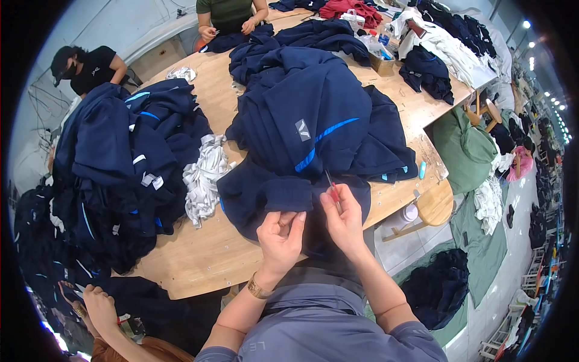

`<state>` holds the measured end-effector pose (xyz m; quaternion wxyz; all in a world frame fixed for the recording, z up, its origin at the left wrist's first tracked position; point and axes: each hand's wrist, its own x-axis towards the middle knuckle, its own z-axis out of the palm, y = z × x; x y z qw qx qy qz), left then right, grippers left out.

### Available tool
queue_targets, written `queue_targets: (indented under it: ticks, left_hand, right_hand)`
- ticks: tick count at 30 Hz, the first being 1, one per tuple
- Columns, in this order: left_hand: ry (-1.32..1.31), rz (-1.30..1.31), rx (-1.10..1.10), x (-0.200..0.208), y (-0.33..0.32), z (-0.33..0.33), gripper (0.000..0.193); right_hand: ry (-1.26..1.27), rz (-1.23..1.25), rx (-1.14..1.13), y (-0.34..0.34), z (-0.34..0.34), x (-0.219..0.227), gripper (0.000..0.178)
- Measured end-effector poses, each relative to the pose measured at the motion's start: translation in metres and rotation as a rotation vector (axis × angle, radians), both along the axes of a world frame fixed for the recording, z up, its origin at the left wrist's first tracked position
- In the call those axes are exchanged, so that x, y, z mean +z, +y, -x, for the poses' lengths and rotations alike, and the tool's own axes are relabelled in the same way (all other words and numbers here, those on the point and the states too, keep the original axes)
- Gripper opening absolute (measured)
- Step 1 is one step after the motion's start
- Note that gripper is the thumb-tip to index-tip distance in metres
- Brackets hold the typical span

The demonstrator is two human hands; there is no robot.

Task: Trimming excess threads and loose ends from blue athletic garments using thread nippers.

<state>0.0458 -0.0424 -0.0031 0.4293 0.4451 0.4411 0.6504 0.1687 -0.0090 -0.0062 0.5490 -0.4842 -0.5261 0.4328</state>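
Wooden table (187, 259) — hands (282, 238) apart, pinching.

A garment workshop: navy garments (325, 90) and white fabric strips (207, 175) lie heaped on a wooden counter (181, 259) at centre and left, a co-worker (232, 15) in green is at its far edge, top, and lamps (531, 45) line the upper right.

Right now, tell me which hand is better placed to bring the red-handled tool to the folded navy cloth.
Likely the right hand: it already holds the red-handled tool, just right of the folded navy cloth. The left hand is busy gripping that cloth.
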Motion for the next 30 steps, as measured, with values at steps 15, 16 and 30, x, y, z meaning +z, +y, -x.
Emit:
queue_targets:
  ticks: [15, 16, 30]
  left_hand:
    - [0.04, 0.026, -0.017, -0.003, 0.003, 0.004, 0.014]
    - [0.058, -0.001, 0.004, -0.002, 0.004, 0.003, 0.013]
    - [-0.086, 0.078, -0.161, 0.0, 0.01, 0.014, 0.028]
  right_hand:
    - [-0.328, -0.372, 0.019, -0.004, -0.003, 0.007, 0.02]
    - [-0.468, -0.537, 0.056, -0.002, -0.004, 0.01, 0.025]
    - [-0.184, -0.114, -0.049, 0.001, -0.011, -0.011, 0.015]
